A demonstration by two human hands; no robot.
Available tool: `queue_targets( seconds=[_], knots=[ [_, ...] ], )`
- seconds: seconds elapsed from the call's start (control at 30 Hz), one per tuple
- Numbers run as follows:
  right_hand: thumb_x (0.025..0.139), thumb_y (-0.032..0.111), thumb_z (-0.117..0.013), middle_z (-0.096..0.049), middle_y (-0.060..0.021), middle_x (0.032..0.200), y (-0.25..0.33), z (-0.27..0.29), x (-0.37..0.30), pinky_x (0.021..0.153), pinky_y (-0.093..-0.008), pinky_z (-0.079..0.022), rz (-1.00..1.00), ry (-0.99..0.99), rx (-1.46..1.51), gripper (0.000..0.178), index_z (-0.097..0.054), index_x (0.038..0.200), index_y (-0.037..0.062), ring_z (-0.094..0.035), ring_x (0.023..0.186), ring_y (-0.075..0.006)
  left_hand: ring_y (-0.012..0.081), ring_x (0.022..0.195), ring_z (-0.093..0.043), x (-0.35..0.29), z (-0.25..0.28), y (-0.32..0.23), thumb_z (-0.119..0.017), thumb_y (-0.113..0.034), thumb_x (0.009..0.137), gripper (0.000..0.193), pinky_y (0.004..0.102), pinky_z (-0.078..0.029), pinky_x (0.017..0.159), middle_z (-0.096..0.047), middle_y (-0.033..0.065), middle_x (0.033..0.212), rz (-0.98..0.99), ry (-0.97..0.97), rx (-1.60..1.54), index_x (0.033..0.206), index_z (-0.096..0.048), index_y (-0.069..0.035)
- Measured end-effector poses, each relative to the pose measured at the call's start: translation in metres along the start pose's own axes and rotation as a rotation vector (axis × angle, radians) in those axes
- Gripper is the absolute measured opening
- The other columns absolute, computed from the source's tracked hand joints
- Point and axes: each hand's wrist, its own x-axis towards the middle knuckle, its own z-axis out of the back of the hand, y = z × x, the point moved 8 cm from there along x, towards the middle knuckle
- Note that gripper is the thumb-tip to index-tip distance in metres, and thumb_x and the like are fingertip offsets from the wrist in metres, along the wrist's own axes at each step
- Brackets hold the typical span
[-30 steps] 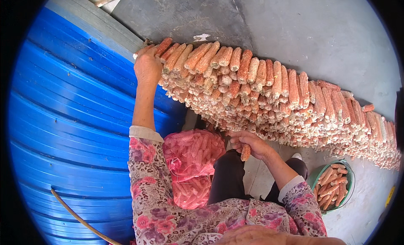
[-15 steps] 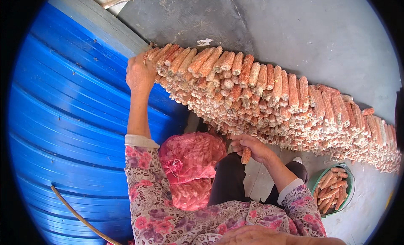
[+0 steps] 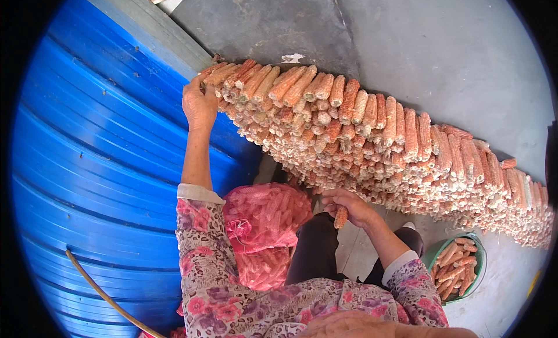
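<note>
A long stack of bare corn cobs (image 3: 360,134) slants across the view, its cobs laid side by side with their ends toward me. My left hand (image 3: 199,108) is at the stack's far-left end, fingers closed around a corn cob (image 3: 210,72) on the top layer. Lower down, close to the front face of the stack and above my knees, my right hand (image 3: 350,207) grips another corn cob (image 3: 341,217), which sticks out below the fingers. Part of that cob is hidden by the hand.
A blue corrugated metal wall (image 3: 116,163) runs along the left. Pink mesh sacks (image 3: 264,222) filled with cobs stand beside my left leg. To my right is a green bucket (image 3: 478,268) holding loose cobs. A thin curved stick (image 3: 104,294) leans at lower left.
The whole view has shifted slightly, so the stack sits a little further right. My left hand has lowered slightly at the stack's end; my right hand keeps its cob in nearly the same place.
</note>
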Motion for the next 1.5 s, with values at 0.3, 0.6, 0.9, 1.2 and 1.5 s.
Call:
queue_targets(
  seconds=[0.3, 0.6, 0.9, 1.2, 1.5],
  knots=[
    [0.102, 0.015, -0.053, -0.068, -0.0112, 0.118, -0.010, -0.010, 0.004, 0.091, -0.0347, -0.055, -0.031, 0.014, 0.004, 0.036, -0.056, 0.136, 0.0007, -0.067, 0.101, -0.0212, 0.0387, 0.092, -0.065, -0.006, -0.009, 0.002, -0.071, -0.014, 0.086, 0.024, 0.0463, -0.055, 0.082, -0.066, 0.0203, 0.098, -0.028, -0.012, 0.088, 0.109, -0.073, -0.006],
    [0.104, 0.019, -0.053, -0.070, -0.0105, 0.110, -0.016, -0.018, 0.015, 0.081, -0.0327, -0.055, 0.027, 0.024, -0.034, 0.032, -0.061, 0.129, 0.0003, -0.066, 0.088, -0.0187, 0.0385, 0.098, -0.064, -0.014, 0.001, -0.010, -0.069, -0.012, 0.087, 0.028, 0.0476, -0.055, 0.085, -0.066, 0.0197, 0.098, -0.047, 0.003, 0.150, 0.114, -0.069, -0.005],
    [0.108, 0.042, -0.046, -0.056, -0.0023, 0.080, -0.002, 0.033, 0.010, 0.067, -0.0336, -0.052, 0.056, -0.449, 0.151, 0.041, -0.065, 0.106, 0.0050, -0.058, 0.073, -0.0167, 0.0325, 0.089, -0.068, -0.210, 0.003, -0.137, -0.067, -0.019, 0.096, 0.021, 0.0417, -0.054, 0.080, -0.070, 0.0189, 0.099, 0.081, 0.448, -0.460, 0.105, -0.071, 0.000],
    [0.110, 0.043, -0.042, -0.061, -0.0058, 0.092, -0.023, 0.045, 0.011, 0.067, -0.0356, -0.055, 0.049, -0.451, 0.139, 0.043, -0.064, 0.106, 0.0063, -0.062, 0.077, -0.0200, 0.0176, 0.091, -0.066, -0.394, -0.054, -0.185, -0.075, -0.014, 0.092, 0.048, 0.0354, -0.054, 0.081, -0.067, 0.0085, 0.100, 0.376, 0.760, -0.668, 0.138, -0.061, -0.007],
    [0.107, 0.048, -0.047, -0.069, 0.0011, 0.090, -0.008, 0.028, -0.002, 0.064, -0.0263, -0.048, -0.014, -0.434, 0.094, 0.041, -0.066, 0.110, 0.0115, -0.063, 0.075, -0.0095, 0.0254, 0.104, -0.069, -0.284, -0.006, -0.140, -0.051, -0.016, 0.107, 0.041, 0.0408, -0.058, 0.094, -0.065, 0.0130, 0.118, 0.719, 0.408, -1.297, 0.145, -0.045, -0.001]
  ],
)
